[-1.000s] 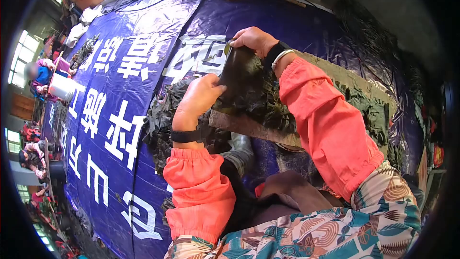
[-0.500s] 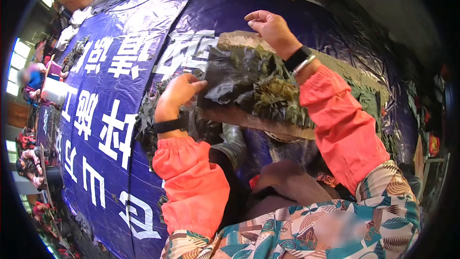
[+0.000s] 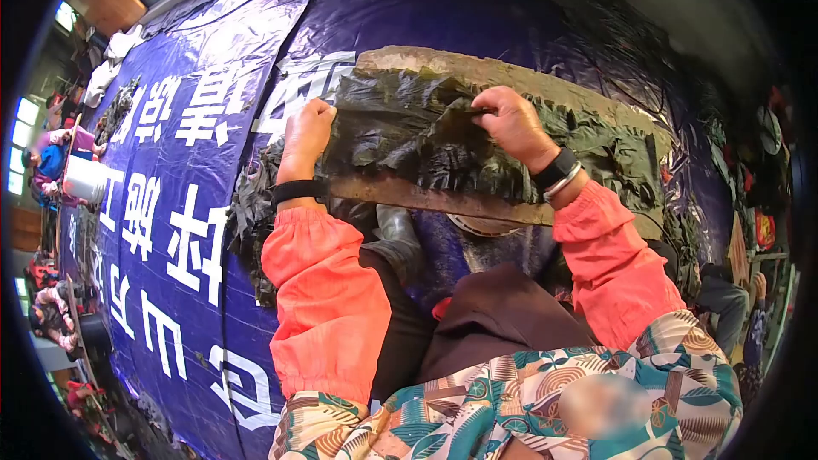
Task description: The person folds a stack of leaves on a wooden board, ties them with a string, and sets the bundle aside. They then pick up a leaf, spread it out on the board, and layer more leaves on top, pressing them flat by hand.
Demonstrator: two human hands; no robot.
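Observation:
A wide, dark green seaweed sheet, which looks like kelp (image 3: pixel 400 132), lies wrinkled across a long wooden board (image 3: pixel 417 58) in front of my knees. At the board's left end, my left hand (image 3: pixel 308 129) is closed at the edge of the kelp, its fingertips pinched on it. My right hand (image 3: pixel 515 126) pinches a fold of the same sheet near the middle of the board. To the right of that hand, more ruffled kelp covers the board. What lies under the sheet is hidden.
A dark blue tarp with white characters (image 3: pixel 196 238) covers the floor. Dark seaweed (image 3: pixel 254 230) hangs in a heap left of the board. A round object (image 3: pixel 481 225) shows beneath the board. Other people (image 3: pixel 53 311) sit far left, near a white bucket (image 3: pixel 85 179).
My right hand has come down from above the board onto the kelp and pinched it. The yellowish crumpled part is now covered by dark sheet. My left hand has closed at the left edge.

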